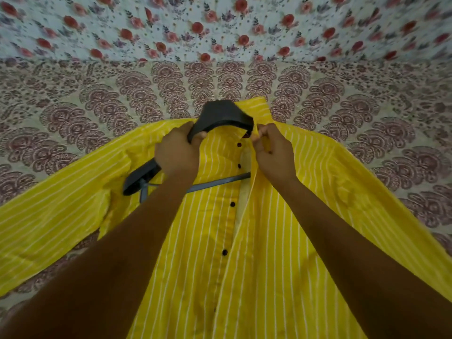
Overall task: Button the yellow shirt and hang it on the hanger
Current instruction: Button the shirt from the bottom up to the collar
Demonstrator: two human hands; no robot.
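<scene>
Yellow shirt (281, 241) lies spread across the centre and lower frame on a patterned sheet (73, 113), its front open. Our left hand (177, 152) grips the black hanger (225, 116) at upper centre. Our right hand (275, 152) pinches the shirt's front edge beside it.

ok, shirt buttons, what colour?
Black buttons on the shirt; the head view shows them best.

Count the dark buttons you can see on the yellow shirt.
4 buttons on the yellow shirt: the top one, the second just beneath, the third mid-chest, the fourth lower. Others may be hidden near the hem.
</scene>
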